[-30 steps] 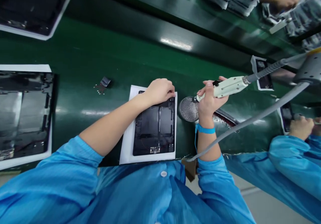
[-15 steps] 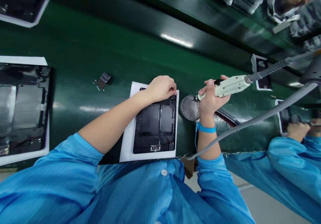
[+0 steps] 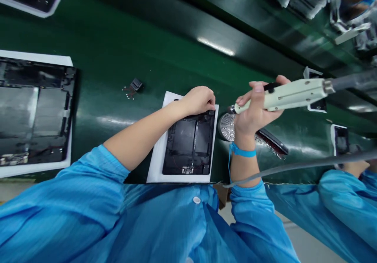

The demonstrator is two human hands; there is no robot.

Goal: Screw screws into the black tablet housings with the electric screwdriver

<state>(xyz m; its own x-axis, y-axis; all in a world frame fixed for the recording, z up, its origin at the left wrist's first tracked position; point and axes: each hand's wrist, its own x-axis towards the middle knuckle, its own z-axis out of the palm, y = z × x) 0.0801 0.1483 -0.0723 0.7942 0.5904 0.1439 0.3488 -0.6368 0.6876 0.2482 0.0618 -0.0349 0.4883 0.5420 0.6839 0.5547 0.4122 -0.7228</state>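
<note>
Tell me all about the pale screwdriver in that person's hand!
The electric screwdriver has a long, pale cream body that looks like plastic, with a black piece on top and a small metal tip. A thick grey cable leaves its back end. The right hand grips it nearly level, tip pointing left, close to a round metal mesh disc.
</note>
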